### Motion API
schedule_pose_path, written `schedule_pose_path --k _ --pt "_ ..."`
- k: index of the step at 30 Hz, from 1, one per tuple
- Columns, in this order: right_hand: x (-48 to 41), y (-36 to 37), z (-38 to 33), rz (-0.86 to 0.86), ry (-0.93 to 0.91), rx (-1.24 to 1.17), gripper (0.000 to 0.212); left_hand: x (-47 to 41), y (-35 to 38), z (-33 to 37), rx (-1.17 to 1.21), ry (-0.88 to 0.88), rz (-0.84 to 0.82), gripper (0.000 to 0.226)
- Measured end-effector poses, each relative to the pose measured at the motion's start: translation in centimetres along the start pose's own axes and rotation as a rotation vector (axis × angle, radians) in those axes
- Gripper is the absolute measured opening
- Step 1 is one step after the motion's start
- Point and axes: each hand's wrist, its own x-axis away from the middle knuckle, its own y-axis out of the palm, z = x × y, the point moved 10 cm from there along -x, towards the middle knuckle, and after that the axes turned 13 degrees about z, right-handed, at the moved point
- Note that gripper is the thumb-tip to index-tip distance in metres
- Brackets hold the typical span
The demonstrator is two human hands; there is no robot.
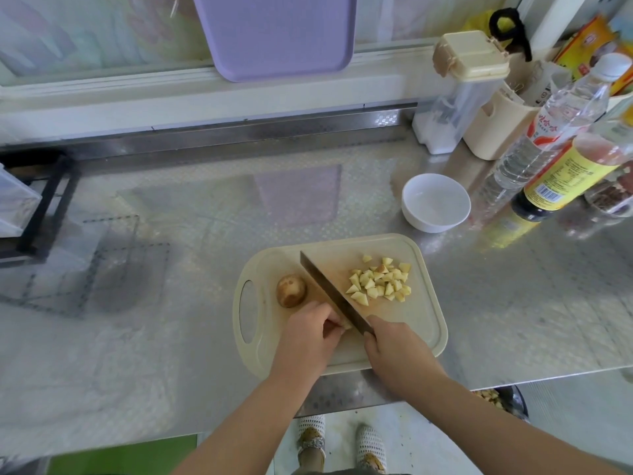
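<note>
A cream cutting board [424,323] lies on the steel counter near its front edge. My right hand [394,351] grips the handle of a long knife [329,291], whose blade slants up and to the left across the board. My left hand [308,332] holds a small pale piece of fruit [344,325] with curled fingers, right against the blade. A heap of diced pale chunks [380,281] sits on the board's right half. A browned, peeled fruit piece [291,290] rests on the left half near the handle slot.
A white bowl [435,202] stands behind the board to the right. Bottles [561,132], a cream holder [500,128] and a clear lidded container [452,108] crowd the back right. A purple tray [274,32] leans at the back. A black rack [44,200] sits at the left.
</note>
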Motion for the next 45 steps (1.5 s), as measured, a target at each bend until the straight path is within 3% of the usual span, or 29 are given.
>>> schedule_pose_path --k 11,18,23,45 --pt "-0.6 -1.2 1.7 -0.040 0.004 -0.069 0.023 0.2 0.6 0.0 -0.044 0.010 -0.075 0.015" --pt "-0.4 -2.0 1.1 -0.014 0.004 -0.118 0.023 -0.1 -0.1 0.5 -0.081 0.044 0.020 0.009" --pt "0.2 -2.0 0.8 -0.014 0.004 -0.134 0.024 0.5 -0.7 -0.6 -0.065 -0.054 0.074 0.009" --pt "0.5 0.3 -0.3 -0.013 -0.012 0.019 0.020 0.3 0.2 -1.0 -0.058 -0.104 0.059 0.005"
